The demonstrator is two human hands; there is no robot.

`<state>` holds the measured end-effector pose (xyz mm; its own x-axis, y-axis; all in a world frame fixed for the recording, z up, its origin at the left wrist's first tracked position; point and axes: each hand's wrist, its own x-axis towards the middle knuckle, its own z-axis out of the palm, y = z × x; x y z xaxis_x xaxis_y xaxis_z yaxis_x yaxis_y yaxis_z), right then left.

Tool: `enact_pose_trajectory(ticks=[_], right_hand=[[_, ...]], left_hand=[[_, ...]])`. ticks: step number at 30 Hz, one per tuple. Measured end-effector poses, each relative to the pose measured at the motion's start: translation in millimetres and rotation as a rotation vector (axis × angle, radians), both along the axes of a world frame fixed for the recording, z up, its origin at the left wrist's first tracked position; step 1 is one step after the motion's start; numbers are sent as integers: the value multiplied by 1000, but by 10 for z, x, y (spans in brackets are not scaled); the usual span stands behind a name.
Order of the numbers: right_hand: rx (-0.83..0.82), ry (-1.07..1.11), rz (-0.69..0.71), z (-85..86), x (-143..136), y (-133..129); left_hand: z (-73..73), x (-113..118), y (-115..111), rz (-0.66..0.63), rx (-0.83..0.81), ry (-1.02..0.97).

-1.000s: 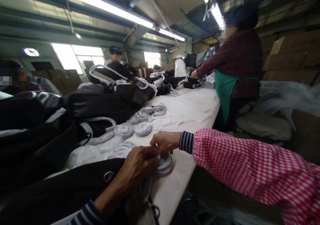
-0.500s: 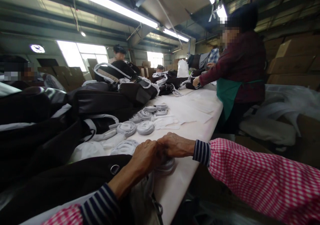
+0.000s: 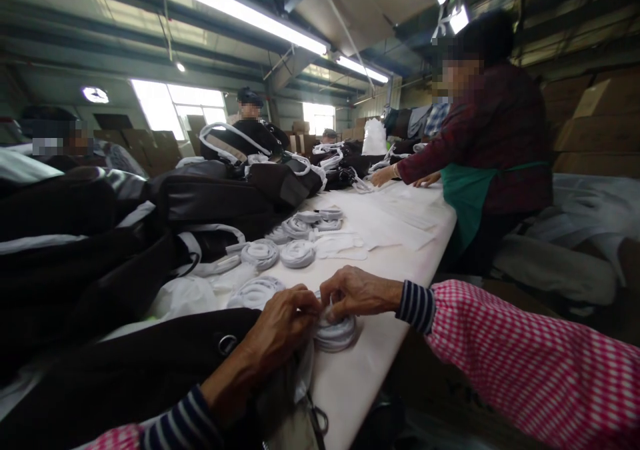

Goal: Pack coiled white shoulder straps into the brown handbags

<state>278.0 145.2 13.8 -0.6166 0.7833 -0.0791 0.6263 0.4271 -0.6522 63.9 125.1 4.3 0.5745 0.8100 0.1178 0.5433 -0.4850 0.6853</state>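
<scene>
A coiled strap (image 3: 336, 337) in a whitish wrap lies flat at the near end of the table. My right hand (image 3: 361, 291) reaches over its top from the right, thumb and fingers closed on the coil's upper part. Close to its left side is my left hand (image 3: 286, 318), with the fingertips drawn together in a pinch. Whatever is between those fingertips is too small or hidden to name. Beneath my left forearm lies a dark bag (image 3: 145, 357) with a metal ring (image 3: 227, 344). Another pale coil (image 3: 255, 291) sits just behind my left hand.
Several more coils (image 3: 297, 254) and thin white sheets (image 3: 395, 227) lie along the white table (image 3: 345, 397). Dark bags (image 3: 215, 200) are piled on the left. A co-worker in a green apron (image 3: 470, 197) stands at the right edge, one hand (image 3: 384, 175) on the table.
My hands have drawn slightly apart, and more of the coil between them shows. The co-worker's hand has reached farther left and down to the table. The view has shifted slightly.
</scene>
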Motion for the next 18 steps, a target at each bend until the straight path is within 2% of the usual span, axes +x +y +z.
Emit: enact_pose_trajectory(ticks=[3, 5, 11, 16, 18], right_hand=[[-197, 31, 9, 13, 9, 82], [-236, 8, 35, 52, 8, 98], [78, -203, 133, 195, -68, 70], [12, -239, 150, 250, -146, 92], [44, -253, 155, 267, -170, 90]], left_hand=[[-16, -53, 10, 3, -96, -122], [-35, -53, 23, 25, -140, -147], [-87, -14, 17, 44, -128, -201], [-119, -28, -19, 40, -169, -299], [-124, -32, -23, 53, -189, -320]])
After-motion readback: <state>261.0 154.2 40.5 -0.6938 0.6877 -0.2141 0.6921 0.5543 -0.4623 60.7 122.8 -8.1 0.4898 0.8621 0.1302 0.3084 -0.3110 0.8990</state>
